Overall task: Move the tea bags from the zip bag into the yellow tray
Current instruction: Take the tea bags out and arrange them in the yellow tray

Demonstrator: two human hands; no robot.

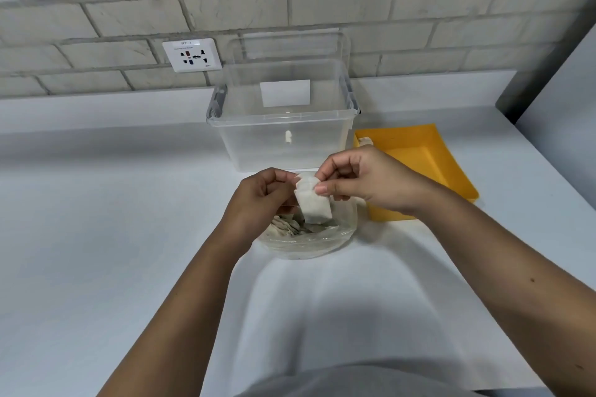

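Observation:
A clear zip bag [309, 243] lies on the white counter in front of me, with several pale tea bags [288, 225] inside. My right hand [364, 182] pinches the top of one white tea bag [312, 203], which hangs just above the bag's opening. My left hand [258, 200] grips the zip bag's rim on the left, fingers curled. The yellow tray [419, 151] sits to the right, partly behind my right wrist. One tea bag [366, 141] lies in its far left corner.
A clear plastic storage bin [283, 135] stands right behind the zip bag, touching the tray's left side. A wall socket [192, 55] is on the brick wall. A grey wall edge [548, 68] bounds the counter at the right.

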